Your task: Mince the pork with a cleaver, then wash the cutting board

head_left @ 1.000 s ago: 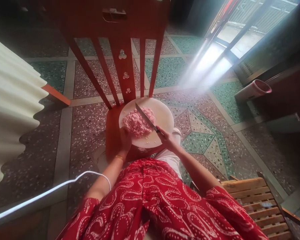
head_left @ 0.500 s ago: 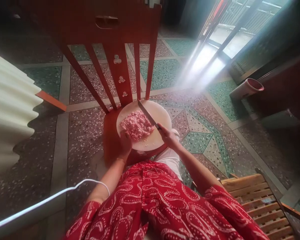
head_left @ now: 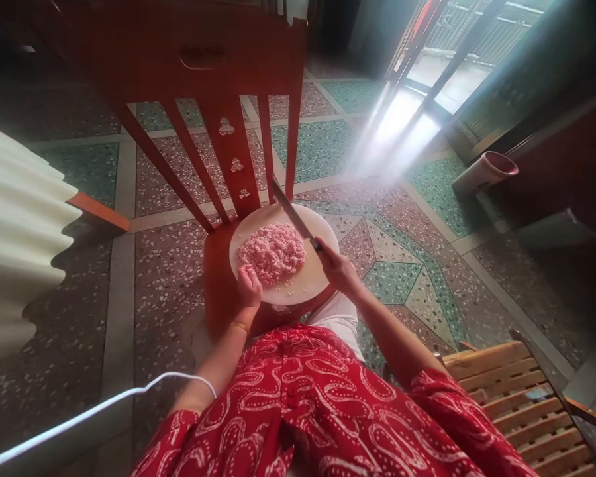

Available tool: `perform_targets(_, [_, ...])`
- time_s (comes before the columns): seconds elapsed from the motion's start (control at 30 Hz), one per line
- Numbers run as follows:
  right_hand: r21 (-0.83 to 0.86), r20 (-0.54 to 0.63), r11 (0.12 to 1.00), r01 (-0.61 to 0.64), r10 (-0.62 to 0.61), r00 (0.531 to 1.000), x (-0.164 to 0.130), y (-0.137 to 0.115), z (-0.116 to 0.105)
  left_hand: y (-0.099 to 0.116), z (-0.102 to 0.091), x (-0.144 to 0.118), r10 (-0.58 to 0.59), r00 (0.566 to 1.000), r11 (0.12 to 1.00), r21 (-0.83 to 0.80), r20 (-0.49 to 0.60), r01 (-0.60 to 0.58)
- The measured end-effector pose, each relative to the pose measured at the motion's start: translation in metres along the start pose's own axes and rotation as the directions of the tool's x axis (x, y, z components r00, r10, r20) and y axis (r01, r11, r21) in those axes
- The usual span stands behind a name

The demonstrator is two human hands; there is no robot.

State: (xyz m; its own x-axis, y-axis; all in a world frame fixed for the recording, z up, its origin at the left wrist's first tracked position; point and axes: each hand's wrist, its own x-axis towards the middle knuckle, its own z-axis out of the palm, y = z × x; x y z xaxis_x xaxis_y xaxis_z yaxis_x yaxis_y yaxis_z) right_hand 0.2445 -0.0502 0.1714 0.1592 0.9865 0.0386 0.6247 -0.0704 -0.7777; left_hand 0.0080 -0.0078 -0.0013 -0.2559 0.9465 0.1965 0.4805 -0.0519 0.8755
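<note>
A round pale cutting board [head_left: 322, 228] rests on the seat of a reddish wooden chair [head_left: 218, 265]. Pink minced meat [head_left: 273, 253] is heaped on its left half, with small bits scattered toward the front rim. My right hand [head_left: 338, 268] is closed round the dark handle of a knife [head_left: 294, 217]. The long blade points away and to the left, above the board beside the meat. At the board's front left rim is my left hand [head_left: 249, 286], fingers curled against the edge of the meat; what they hold, if anything, is hidden.
The chair's slatted back [head_left: 236, 146] rises behind the board. A slatted wooden seat [head_left: 516, 391] stands at lower right, a bin [head_left: 484, 175] farther right. Pale wavy cloth [head_left: 20, 232] hangs at left. A white cable [head_left: 79, 414] crosses my left forearm.
My right hand has lifted the knife a little, its tip now higher over the board's far side. My left hand has turned slightly at the rim. The whole view has shifted a bit.
</note>
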Motion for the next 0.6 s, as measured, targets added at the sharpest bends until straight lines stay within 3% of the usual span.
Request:
perform_targets(0.07, [0.027, -0.076, 0.999, 0.03, -0.028, 0.997, 0.004, -0.005, 0.001, 0.0, 0.001, 0.0, 0.009, 1.0, 1.0, 0.012, -0.014, -0.009])
perform_targets(0.13, [0.03, -0.074, 0.999, 0.012, -0.01, 0.997, 0.006, 0.001, 0.015, 0.0, 0.001, 0.0, 0.005, 1.0, 1.0, 0.021, -0.017, -0.004])
perform_targets(0.23, [-0.011, 0.084, 0.996, -0.093, 0.093, 0.992, 0.003, 0.02, 0.034, 0.001, 0.002, 0.001, -0.012, 1.0, 1.0, 0.029, -0.017, 0.013])
perform_targets(0.3, [-0.02, 0.139, 0.992, -0.127, 0.128, 0.982, 0.0, 0.023, 0.031, 0.001, 0.001, 0.002, -0.033, 0.999, 0.999, 0.031, -0.016, 0.034])
perform_targets(0.37, [0.013, 0.092, 0.995, -0.103, 0.101, 0.991, -0.002, 0.017, 0.017, 0.001, 0.001, 0.002, -0.043, 0.999, 0.999, 0.029, -0.007, 0.043])
perform_targets(0.47, [0.071, -0.073, 0.997, -0.021, 0.027, 0.997, 0.004, 0.003, 0.001, -0.002, 0.001, 0.002, -0.022, 1.0, 1.0, 0.022, -0.003, 0.022])
perform_targets(0.53, [0.078, -0.147, 0.997, 0.003, 0.008, 0.989, 0.01, 0.003, 0.005, -0.002, 0.001, 0.002, -0.009, 1.0, 1.0, 0.014, -0.007, 0.009])
perform_targets(0.6, [0.05, -0.078, 0.998, -0.029, 0.033, 0.996, 0.014, 0.011, 0.018, -0.002, 0.002, 0.002, -0.006, 1.0, 1.0, 0.014, -0.014, 0.006])
